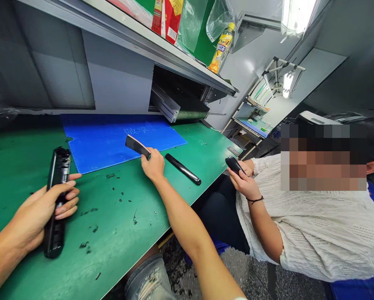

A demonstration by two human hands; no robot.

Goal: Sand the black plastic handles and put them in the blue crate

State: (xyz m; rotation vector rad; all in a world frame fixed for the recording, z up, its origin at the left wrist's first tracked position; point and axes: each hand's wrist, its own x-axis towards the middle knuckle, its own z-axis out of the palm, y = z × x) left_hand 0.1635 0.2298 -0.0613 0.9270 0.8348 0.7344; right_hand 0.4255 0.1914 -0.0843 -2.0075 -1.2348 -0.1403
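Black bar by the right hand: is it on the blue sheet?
No, the black bar lies on the green mat, off the blue sheet.

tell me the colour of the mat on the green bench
The mat is bright blue, best seen in the head view.

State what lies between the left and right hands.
Between left hand and right hand: small black scraps on the green mat, below the blue mat's corner, in the head view.

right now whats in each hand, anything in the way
Left hand gripping long black plastic housing. Right hand pinching shorter black piece. Black bar beside it on green mat.
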